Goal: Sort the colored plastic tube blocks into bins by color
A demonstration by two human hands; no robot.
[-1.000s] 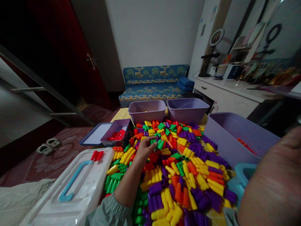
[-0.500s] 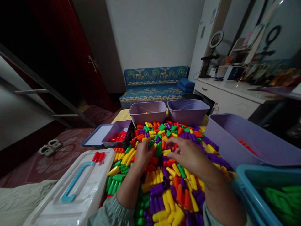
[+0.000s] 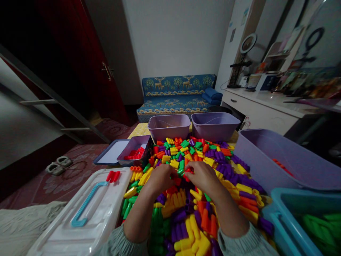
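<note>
A heap of plastic bullet-shaped building blocks in yellow, purple, green, red and orange spreads in front of me. Over its middle, my left hand has its fingers curled inward, and what they hold, if anything, is hidden behind the hand. My right hand faces it, thumb and fingers closed on a red block. Between the two hands lie green blocks. The fingertips of both hands are a short way apart, low over the heap.
Two lilac bins stand behind the heap, and a larger lilac bin is at right. A blue bin holds green blocks. At left are a small purple box with red blocks and a white lid with a blue handle.
My right hand has moved left and down toward my left hand, its spread fingers now closed on a red block. The left hand has dropped slightly, with its fingers curled in.
</note>
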